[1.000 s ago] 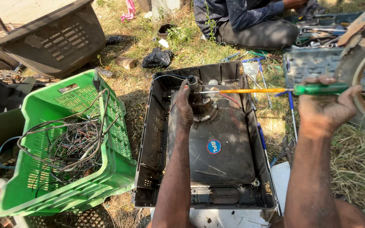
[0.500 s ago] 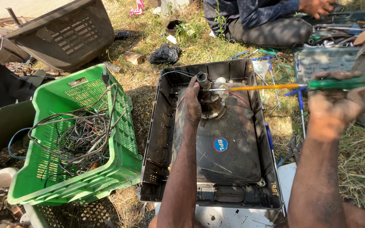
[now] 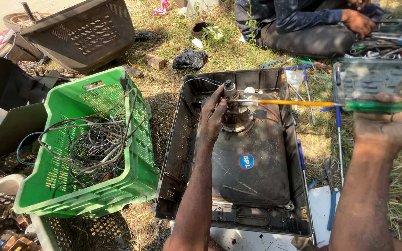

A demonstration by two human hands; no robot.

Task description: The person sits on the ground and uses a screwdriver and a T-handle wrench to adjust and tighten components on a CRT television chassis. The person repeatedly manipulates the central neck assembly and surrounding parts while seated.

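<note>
Left hand: our left hand rested on the neck of the picture tube, fingers curled round the coil assembly at the tube's 12 o'clock end.
Right hand: our right hand was closed around the green handle of the screwdriver, well out at 3 o'clock from the tube.
Screwdriver: its orange shaft ran level from our fist toward 9 o'clock, the tip meeting the coil assembly just beside our left fingers.
Picture tube: it lay face down inside the black television shell, neck pointing to 12 o'clock, a round blue sticker on its back.
Surroundings: a green crate of tangled wires sat at 9 o'clock of the shell; another person sat on the grass at 12 o'clock.
</note>
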